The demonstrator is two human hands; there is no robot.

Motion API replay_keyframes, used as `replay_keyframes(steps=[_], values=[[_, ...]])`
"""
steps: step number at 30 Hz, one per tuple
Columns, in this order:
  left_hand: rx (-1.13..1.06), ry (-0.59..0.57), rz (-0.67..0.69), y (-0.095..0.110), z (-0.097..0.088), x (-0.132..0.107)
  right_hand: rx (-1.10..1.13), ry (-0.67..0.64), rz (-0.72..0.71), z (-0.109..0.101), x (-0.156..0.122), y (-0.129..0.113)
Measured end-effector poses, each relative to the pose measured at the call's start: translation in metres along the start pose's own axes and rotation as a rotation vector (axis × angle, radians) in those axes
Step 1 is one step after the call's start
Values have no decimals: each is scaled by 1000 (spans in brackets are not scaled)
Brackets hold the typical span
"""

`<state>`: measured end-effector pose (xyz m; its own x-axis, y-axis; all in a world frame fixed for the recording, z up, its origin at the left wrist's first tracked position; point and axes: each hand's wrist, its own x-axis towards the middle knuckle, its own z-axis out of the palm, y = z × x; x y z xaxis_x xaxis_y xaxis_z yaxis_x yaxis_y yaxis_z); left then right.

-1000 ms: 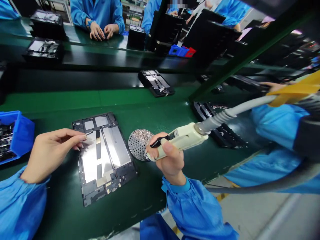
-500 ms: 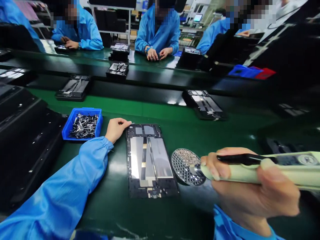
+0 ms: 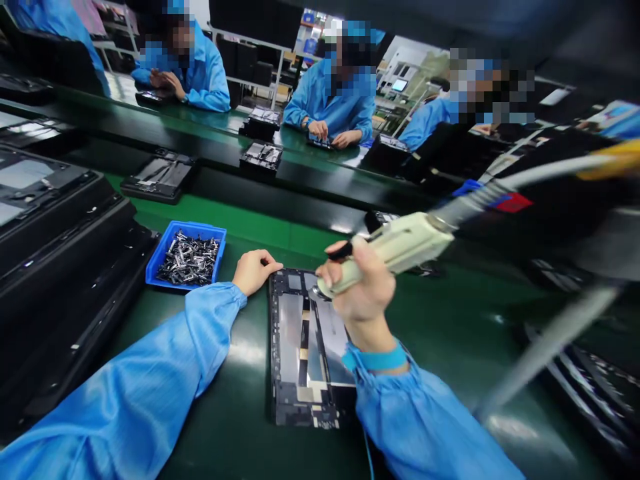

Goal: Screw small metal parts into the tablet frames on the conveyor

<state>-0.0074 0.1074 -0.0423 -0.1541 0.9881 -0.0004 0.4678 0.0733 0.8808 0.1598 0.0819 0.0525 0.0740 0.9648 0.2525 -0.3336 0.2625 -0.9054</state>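
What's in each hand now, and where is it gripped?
Right hand grips the cream power screwdriver around its body, behind the tip. Left hand rests curled at the tablet frame's top-left corner; whether it pinches anything cannot be told.

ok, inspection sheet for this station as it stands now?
surface: green belt, glossy.
job's things: tablet chassis flat on the belt; electric screwdriver, tip over the chassis's upper end.
clutter: blue bin of metal parts left of the chassis; black trays stacked far left.
grippers: left hand on the chassis's top-left corner; right hand grips the screwdriver.
cables: grey hose runs from the screwdriver up to the right.
surroundings: co-workers at the far bench.
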Motion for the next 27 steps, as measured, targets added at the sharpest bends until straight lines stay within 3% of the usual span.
replay_keyframes(steps=[4, 8, 27], values=[[3, -14, -2, -3, 4, 3, -13, -7, 27, 31, 25, 31], [5, -20, -17, -5, 7, 6, -30, 3, 42, 45, 35, 53], [67, 8, -29, -7, 8, 5, -21, 30, 30, 51, 35, 76]])
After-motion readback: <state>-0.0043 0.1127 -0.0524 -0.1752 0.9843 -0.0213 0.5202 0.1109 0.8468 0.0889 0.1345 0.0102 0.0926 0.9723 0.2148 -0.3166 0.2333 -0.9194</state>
